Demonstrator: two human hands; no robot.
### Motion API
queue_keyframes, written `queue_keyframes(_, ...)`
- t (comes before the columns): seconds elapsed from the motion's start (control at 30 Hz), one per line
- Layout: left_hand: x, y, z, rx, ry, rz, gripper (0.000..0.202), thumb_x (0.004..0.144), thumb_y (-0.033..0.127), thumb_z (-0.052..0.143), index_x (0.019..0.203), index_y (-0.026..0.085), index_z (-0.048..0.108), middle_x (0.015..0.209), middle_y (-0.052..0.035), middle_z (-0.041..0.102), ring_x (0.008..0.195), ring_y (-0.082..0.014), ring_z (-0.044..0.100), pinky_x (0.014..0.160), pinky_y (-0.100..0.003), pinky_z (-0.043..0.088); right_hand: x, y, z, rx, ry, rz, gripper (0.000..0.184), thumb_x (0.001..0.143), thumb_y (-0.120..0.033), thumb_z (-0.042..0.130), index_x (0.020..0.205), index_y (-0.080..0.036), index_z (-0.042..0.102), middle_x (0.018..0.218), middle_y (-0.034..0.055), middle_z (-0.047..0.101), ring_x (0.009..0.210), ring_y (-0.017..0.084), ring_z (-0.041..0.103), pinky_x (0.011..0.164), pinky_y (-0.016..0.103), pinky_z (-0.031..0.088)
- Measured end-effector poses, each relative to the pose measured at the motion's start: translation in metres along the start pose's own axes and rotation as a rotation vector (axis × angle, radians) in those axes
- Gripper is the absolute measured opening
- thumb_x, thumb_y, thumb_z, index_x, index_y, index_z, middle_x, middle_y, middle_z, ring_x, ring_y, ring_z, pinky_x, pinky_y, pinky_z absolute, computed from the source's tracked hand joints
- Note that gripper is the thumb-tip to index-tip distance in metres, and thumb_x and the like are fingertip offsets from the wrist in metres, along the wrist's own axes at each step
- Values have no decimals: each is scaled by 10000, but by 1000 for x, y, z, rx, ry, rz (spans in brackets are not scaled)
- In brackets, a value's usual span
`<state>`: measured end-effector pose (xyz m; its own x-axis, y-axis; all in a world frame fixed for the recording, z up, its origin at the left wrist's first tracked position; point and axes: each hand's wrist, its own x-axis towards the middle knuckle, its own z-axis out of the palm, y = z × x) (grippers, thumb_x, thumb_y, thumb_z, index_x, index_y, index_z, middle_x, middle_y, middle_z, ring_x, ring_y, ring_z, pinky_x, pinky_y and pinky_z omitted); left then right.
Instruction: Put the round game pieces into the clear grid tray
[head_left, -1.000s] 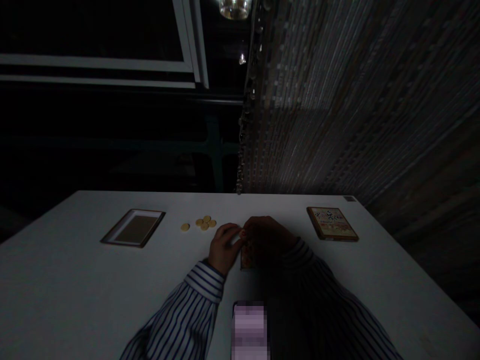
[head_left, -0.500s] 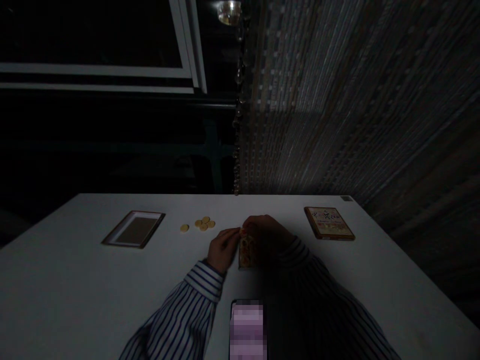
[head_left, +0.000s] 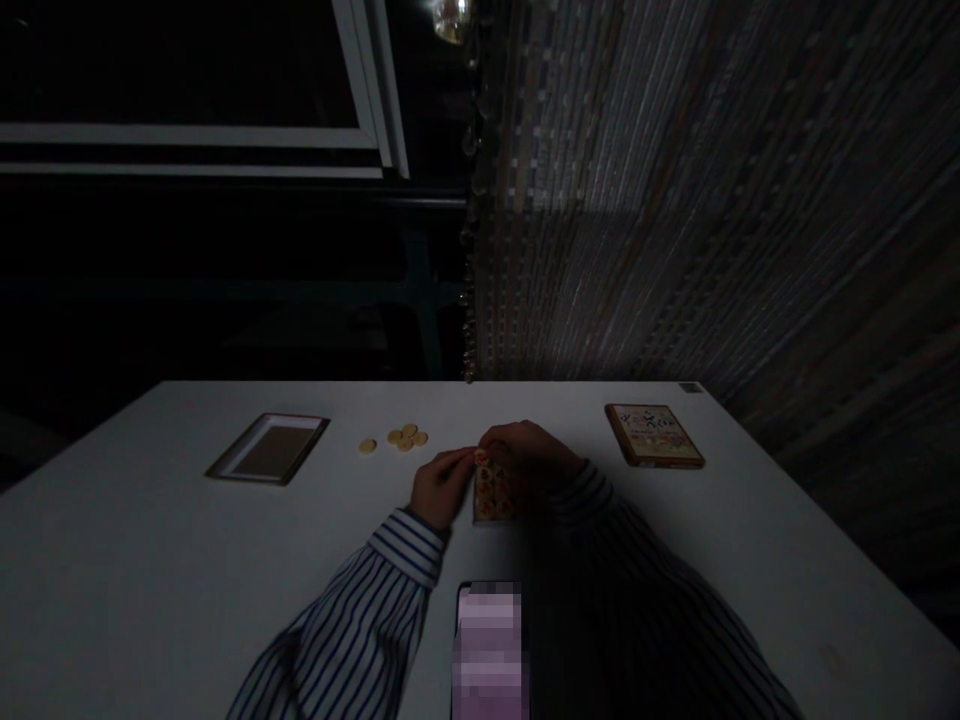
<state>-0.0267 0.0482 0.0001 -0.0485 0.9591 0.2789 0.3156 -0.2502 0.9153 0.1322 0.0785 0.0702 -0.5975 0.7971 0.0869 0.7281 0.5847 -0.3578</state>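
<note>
A small patterned board [head_left: 491,494] lies on the white table [head_left: 150,580] between my two hands. My left hand [head_left: 439,486] rests at its left edge with fingers pinched together at the board's top corner. My right hand [head_left: 529,455] curls over the board's top right, in shadow, fingertips meeting the left hand's. Whether a small piece sits between the fingertips is too dark to tell. Several yellow round tokens [head_left: 405,438] lie just left of my left hand.
An open box tray [head_left: 268,448] sits at the left of the table. A printed box lid [head_left: 654,435] lies at the right. A phone [head_left: 489,650] lies near the front edge. A beaded curtain [head_left: 675,200] hangs behind the table.
The board has come more into view as my hands drew apart slightly and shifted a little toward the far edge. The tokens, tray and lid stay put.
</note>
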Motion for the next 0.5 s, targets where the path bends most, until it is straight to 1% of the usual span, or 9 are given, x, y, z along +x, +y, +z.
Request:
queue_keyframes(0.27, -1, 2, 1, -41, 23, -2, 184, 702, 321, 573, 791, 195, 674, 800, -39, 691, 777, -165, 626, 755, -309, 499, -1, 0, -4, 33, -37, 0, 237, 787, -261, 435, 921, -201, 621, 875, 30, 661, 795, 152, 594, 684, 228, 401)
queue_keyframes(0.5, -1, 1, 3, -76, 29, -49, 221, 690, 335, 582, 786, 156, 669, 799, -49, 692, 757, -166, 631, 735, -293, 502, 2, 5, -1, 15, -68, -14, 240, 779, -228, 430, 918, -206, 624, 882, 25, 663, 787, 147, 595, 672, 227, 404)
